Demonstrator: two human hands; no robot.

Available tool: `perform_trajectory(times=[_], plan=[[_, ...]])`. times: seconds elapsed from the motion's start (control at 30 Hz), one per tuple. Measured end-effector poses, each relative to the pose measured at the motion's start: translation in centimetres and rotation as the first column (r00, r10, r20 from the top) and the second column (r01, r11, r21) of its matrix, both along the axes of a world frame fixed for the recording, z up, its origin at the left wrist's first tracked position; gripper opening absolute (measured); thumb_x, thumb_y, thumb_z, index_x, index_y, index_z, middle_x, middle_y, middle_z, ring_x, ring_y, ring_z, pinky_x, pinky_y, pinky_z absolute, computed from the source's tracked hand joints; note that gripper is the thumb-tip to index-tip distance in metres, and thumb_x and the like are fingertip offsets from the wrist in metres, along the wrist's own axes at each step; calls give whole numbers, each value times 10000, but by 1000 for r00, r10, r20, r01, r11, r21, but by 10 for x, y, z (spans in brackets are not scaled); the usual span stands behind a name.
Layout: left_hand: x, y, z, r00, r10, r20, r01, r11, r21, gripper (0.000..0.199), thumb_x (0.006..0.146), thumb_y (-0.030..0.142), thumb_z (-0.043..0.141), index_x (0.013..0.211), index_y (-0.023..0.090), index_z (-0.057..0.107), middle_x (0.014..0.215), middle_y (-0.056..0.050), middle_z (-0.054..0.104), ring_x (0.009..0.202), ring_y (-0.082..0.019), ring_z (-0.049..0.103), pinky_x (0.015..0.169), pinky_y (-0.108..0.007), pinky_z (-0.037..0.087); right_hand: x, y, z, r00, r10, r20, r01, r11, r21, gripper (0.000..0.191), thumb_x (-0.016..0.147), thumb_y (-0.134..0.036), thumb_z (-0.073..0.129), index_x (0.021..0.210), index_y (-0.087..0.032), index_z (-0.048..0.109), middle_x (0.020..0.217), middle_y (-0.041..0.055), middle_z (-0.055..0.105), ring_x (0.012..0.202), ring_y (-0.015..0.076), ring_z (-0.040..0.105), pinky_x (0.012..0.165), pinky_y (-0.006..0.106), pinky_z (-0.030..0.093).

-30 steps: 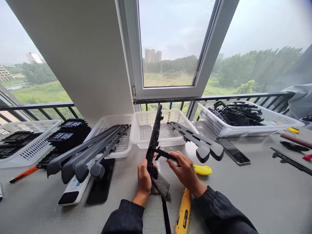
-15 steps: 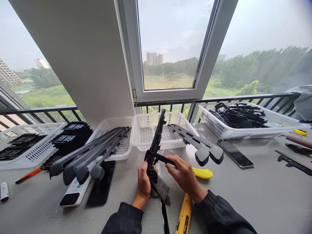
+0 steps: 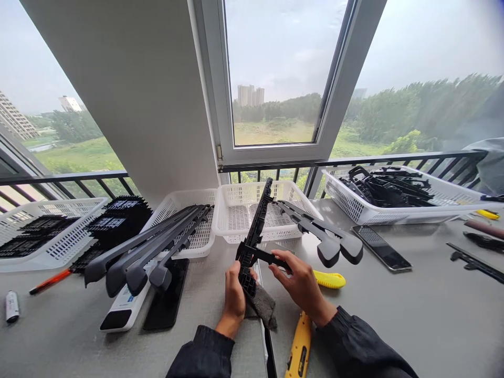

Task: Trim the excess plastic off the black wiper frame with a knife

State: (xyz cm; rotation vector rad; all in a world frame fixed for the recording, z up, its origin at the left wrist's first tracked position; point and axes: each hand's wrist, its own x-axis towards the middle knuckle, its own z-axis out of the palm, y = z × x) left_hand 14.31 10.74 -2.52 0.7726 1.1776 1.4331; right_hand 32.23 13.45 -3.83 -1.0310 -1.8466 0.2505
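Observation:
My left hand (image 3: 235, 296) is closed around the lower end of a long black plastic trim part (image 3: 258, 223), held tilted upright with its ribbed side showing. In my right hand (image 3: 301, 283) is a black caliper (image 3: 270, 257), pinched by the fingers. Its jaw end lies across the trim part just above my left thumb, though exact contact is hard to make out. Beneath my hands a grey cloth (image 3: 263, 304) rests on the table. A yellow-handled cutter (image 3: 329, 279) lies behind my right wrist, and a yellow tool (image 3: 300, 346) lies below it.
Grey trim parts lean on the left basket (image 3: 205, 247) and the middle basket (image 3: 232, 231). A right basket (image 3: 356, 207) holds black parts. Black grids (image 3: 118, 215) are stacked at left. Phones (image 3: 381, 247), a white device (image 3: 118, 317) and a marker (image 3: 11, 307) lie around.
The view has shifted slightly, so everything sits a little further right. Both hands keep their hold, and the caliper stays across the trim part.

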Motion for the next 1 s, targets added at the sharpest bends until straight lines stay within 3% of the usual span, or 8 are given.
perform_trajectory(times=[0.23, 0.63, 0.93, 1.0], plan=[[-1, 0, -4, 1000, 24, -21, -24, 1000, 2, 601, 888, 744, 546, 663, 197, 651, 561, -53, 650, 520, -205, 601, 530, -328, 467, 1, 0, 2, 1000, 9, 4, -9, 1000, 8, 205, 1073, -320, 634, 1233, -226, 719, 1030, 69, 824, 831, 226, 806, 663, 315, 640], [-1, 0, -3, 1000, 14, -22, -14, 1000, 9, 591, 898, 722, 539, 673, 192, 671, 564, -59, 658, 533, -211, 609, 556, -335, 492, 0, 0, 1, 1000, 21, -3, -21, 1000, 4, 202, 1071, -308, 629, 1241, -233, 710, 1041, 64, 825, 881, 228, 817, 729, 319, 671], [0, 0, 4, 999, -35, -18, 36, 997, 74, 553, 911, 676, 517, 929, 167, 733, 582, -19, 635, 531, -200, 564, 539, -319, 453, 9, 3, 7, 1000, -28, -1, 28, 999, 32, 234, 1052, -303, 653, 1273, -237, 693, 1062, 73, 824, 881, 233, 819, 633, 294, 645], [-1, -1, 5, 999, -40, -27, 42, 995, 89, 520, 921, 659, 516, 896, 180, 716, 594, -13, 627, 527, -185, 541, 534, -308, 435, 10, 3, 8, 1000, -24, 14, 24, 999, 45, 221, 1042, -292, 663, 1254, -241, 701, 1056, 71, 824, 875, 234, 817, 649, 302, 647]])
